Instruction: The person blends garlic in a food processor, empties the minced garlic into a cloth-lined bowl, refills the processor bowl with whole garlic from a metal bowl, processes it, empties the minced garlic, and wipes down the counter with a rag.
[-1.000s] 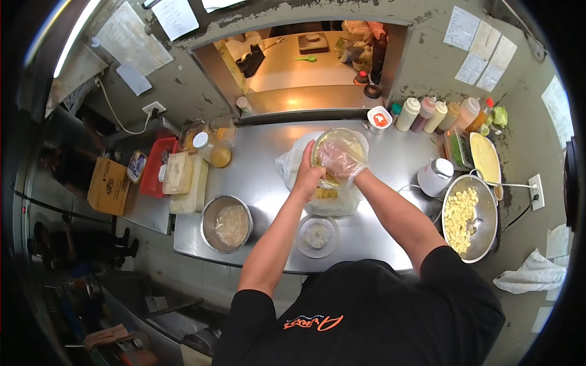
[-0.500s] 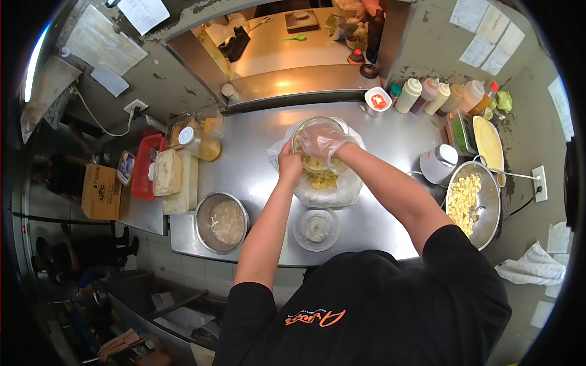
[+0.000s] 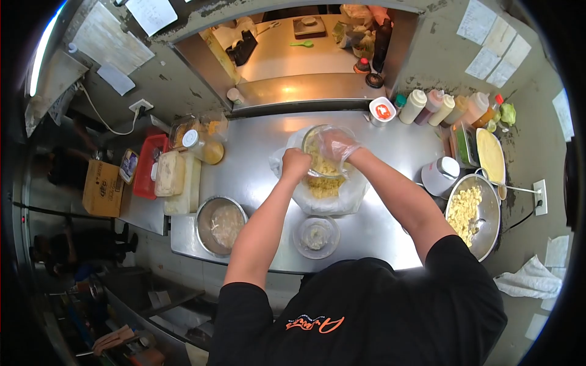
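Observation:
My left hand (image 3: pixel 296 163) is closed on the left rim of a clear bowl (image 3: pixel 322 169), which is tilted over a white plastic bag. Inside the bowl is pale yellow chopped food. My right hand (image 3: pixel 337 146), in a clear plastic glove, reaches into the bowl at its upper right; its fingers are blurred behind the glove and bowl. Below the bowl, more yellow food (image 3: pixel 323 187) lies in the open white bag (image 3: pixel 348 198). A round clear container (image 3: pixel 316 237) with a little pale content stands nearer to me.
A steel pot (image 3: pixel 221 226) stands left, a steel bowl of yellow pieces (image 3: pixel 473 217) right, beside a white appliance (image 3: pixel 441 175). Squeeze bottles (image 3: pixel 413 107) line the back right. Tubs (image 3: pixel 170 174) and a jar (image 3: pixel 203 147) stand left. People are at the far left.
The bowl is tipped further toward the bag, and more yellow food shows in the bag. My gloved hand has shifted to the bowl's upper right. The camera view has moved slightly.

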